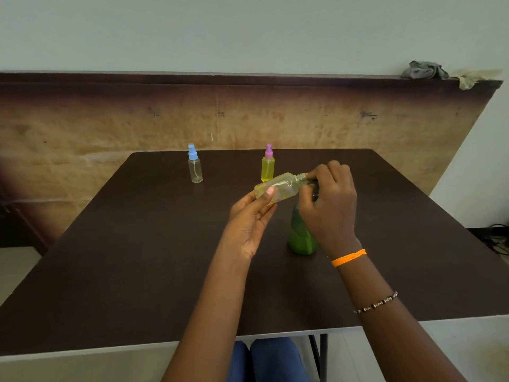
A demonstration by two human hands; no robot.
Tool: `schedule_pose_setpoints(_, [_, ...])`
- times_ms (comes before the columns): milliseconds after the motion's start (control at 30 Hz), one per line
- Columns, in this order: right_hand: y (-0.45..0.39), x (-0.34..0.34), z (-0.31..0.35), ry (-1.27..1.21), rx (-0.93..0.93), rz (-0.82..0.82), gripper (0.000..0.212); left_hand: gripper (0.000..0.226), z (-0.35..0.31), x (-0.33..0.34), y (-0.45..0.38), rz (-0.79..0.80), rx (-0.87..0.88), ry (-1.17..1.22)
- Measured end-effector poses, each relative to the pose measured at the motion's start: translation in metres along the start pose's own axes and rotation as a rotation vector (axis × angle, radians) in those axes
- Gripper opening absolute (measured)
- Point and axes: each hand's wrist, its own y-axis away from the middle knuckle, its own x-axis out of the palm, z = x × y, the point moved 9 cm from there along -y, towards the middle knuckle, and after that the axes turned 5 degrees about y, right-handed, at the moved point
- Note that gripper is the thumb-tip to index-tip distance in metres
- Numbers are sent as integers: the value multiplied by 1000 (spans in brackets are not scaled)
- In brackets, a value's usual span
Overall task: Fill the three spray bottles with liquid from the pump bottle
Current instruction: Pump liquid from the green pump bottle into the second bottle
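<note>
Dark tabletop (137,271): above the green pump bottle (301,238), left hand (252,216) fingers grip the uncapped spray bottle (278,187), tilted, neck toward right hand (327,199) curled over the pump.

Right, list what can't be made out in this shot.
- Pump bottle head: head view, hidden behind the right hand.
- Held bottle: its fill level is unclear; it is tilted, with the left hand over part of it.
- Held bottle's cap: not visible.
- Blue-capped bottle: too small to tell whether it holds liquid.
</note>
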Motion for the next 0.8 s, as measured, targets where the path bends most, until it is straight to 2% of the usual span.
schedule_pose_setpoints(200, [12,5,-1,70,-30,-78,4,20,3,-3,-4,5,-8,-6])
schedule_pose_setpoints(367, [11,6,0,46,-36,-73,5,23,1,-5,-4,5,-11,-1])
schedule_pose_setpoints(567, [0,2,0,17,45,-30,9,20,1,0,-2,-4,-3,9])
schedule_pose_setpoints(700, [12,9,1,74,-9,-61,9,23,2,-6,-5,-14,-4,4])
schedule_pose_setpoints(800, [13,9,1,70,-12,-68,10,18,2,-7,-5,-28,-5,10])
